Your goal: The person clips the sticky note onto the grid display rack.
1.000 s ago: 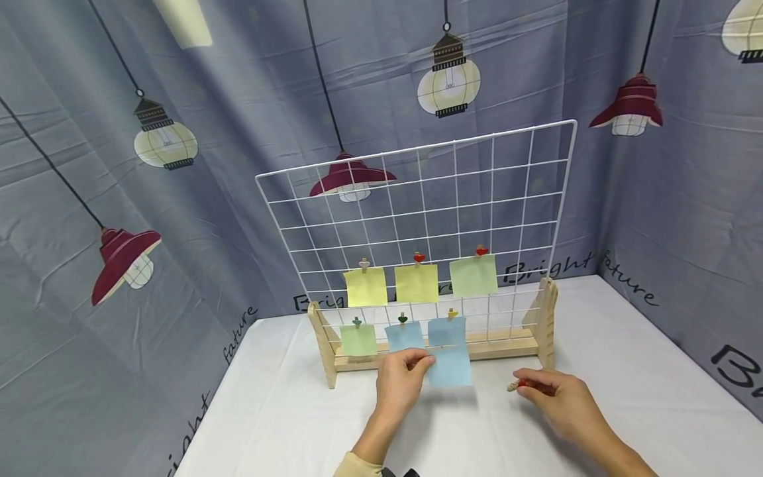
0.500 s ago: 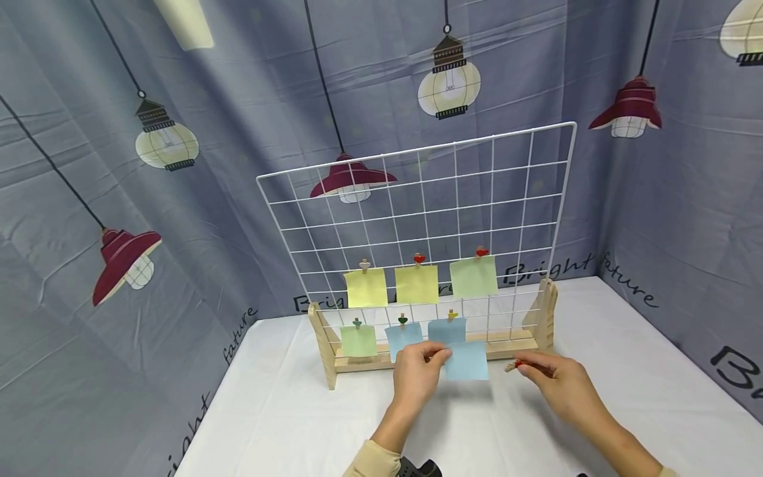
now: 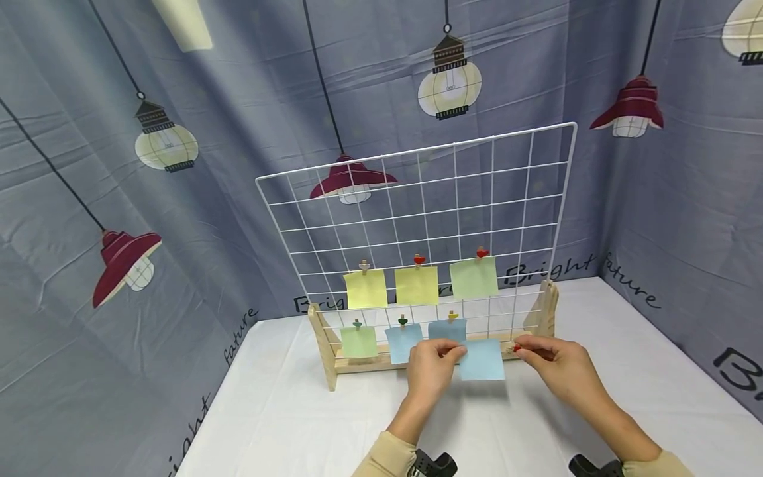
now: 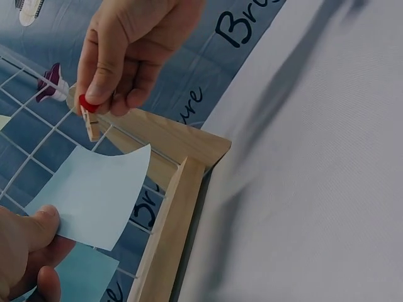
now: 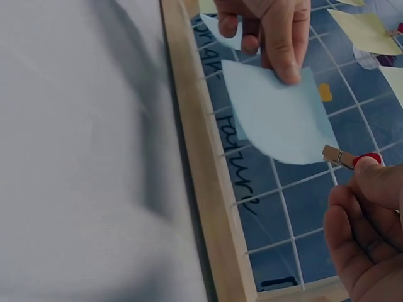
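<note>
My left hand (image 3: 430,371) pinches the left edge of a light blue sticky note (image 3: 483,361) between thumb and fingers, in front of the lower right of a white wire grid (image 3: 456,209). In my right hand (image 3: 560,371) is a small wooden clothespin (image 5: 338,156) with a red heart, held between thumb and forefinger. In the right wrist view the clothespin's tip is close to the note's corner; I cannot tell whether they touch. Behind the held note hangs another blue note (image 3: 447,329), clipped with a yellow-topped clothespin (image 3: 452,315).
Yellow notes (image 3: 366,289) and a green note (image 3: 473,278) hang in the upper row. A smaller green note (image 3: 359,342) and a blue note (image 3: 403,341) hang lower left. The grid stands in a wooden base (image 3: 363,364) on a white-covered table (image 3: 280,411). A lamp-printed curtain (image 3: 226,232) surrounds it.
My left hand has carried the blue note to the right. My right hand has risen toward the grid with the clothespin, and the gap between the two has narrowed.
</note>
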`<state>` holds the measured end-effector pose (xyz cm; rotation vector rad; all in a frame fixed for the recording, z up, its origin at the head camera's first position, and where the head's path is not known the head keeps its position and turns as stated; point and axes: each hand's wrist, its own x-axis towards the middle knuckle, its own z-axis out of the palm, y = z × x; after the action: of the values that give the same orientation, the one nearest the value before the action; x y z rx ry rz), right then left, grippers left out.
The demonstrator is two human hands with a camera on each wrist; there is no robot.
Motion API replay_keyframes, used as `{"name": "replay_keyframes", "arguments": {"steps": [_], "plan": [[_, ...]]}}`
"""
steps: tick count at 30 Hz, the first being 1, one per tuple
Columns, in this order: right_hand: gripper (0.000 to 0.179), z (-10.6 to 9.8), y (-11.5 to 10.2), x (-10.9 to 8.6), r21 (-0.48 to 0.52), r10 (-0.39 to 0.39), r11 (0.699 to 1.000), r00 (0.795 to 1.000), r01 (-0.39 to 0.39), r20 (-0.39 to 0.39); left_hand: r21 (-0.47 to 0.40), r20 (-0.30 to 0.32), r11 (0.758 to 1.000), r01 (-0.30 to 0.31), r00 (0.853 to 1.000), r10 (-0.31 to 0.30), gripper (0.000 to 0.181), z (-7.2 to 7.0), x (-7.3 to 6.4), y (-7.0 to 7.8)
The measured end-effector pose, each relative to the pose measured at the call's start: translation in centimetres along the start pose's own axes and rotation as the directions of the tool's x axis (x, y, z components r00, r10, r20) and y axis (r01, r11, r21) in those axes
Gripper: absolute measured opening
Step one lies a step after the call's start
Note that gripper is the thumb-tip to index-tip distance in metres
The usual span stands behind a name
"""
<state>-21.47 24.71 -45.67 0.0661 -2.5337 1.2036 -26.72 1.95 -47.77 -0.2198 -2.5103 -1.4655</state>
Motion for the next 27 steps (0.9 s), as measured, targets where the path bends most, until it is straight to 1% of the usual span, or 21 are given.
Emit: {"name": "replay_keyframes", "arguments": {"steps": [5, 8, 11, 15, 17, 21, 23, 25, 27], "plan": [[0.029, -0.3, -0.4, 0.7, -0.025, 0.027, 0.999, 0.999, -0.026, 0.021, -0.017, -0.003, 1.000, 0.010, 1.000, -0.010, 0.006, 0.7, 0.3, 0.2], [0.028, -0.4, -0.5, 1.1, -0.041, 0.015, 0.999, 1.000, -0.015, 0.023, -0.023, -0.003, 1.000, 0.012, 1.000, -0.012, 0.006, 1.1, 0.5, 0.3], [0.024, -0.5, -0.7, 1.4, -0.055, -0.004, 0.998, 1.000, 0.004, 0.004, -0.029, -0.002, 0.999, 0.014, 1.000, -0.014, 0.007, 1.5, 0.8, 0.4], [0.023, -0.4, -1.0, 1.8, -0.068, -0.027, 0.997, 0.999, 0.025, -0.026, -0.024, -0.009, 1.000, 0.003, 1.000, -0.003, 0.008, 2.0, 1.2, 0.5], [0.024, -0.4, -1.1, 2.0, -0.067, -0.026, 0.997, 0.999, 0.024, -0.031, -0.022, -0.015, 1.000, 0.000, 1.000, 0.000, 0.008, 2.2, 1.4, 0.6], [0.030, -0.5, -1.3, 2.3, -0.048, 0.017, 0.999, 1.000, -0.018, -0.020, -0.032, -0.022, 0.999, 0.005, 1.000, -0.005, 0.008, 2.7, 1.6, 1.0], [0.030, -0.5, -1.4, 2.6, -0.057, 0.023, 0.998, 0.999, -0.025, -0.029, -0.033, -0.029, 0.999, 0.006, 1.000, -0.007, 0.008, 2.9, 1.7, 1.1], [0.028, -0.4, -1.6, 2.8, -0.070, 0.015, 0.997, 0.999, -0.018, -0.048, -0.025, -0.041, 1.000, -0.001, 0.999, 0.000, 0.008, 3.2, 1.9, 1.3], [0.025, -0.4, -1.6, 3.1, -0.085, -0.012, 0.996, 0.997, 0.005, -0.074, -0.014, -0.056, 1.000, -0.015, 0.998, 0.014, 0.007, 3.4, 2.1, 1.6]]}}
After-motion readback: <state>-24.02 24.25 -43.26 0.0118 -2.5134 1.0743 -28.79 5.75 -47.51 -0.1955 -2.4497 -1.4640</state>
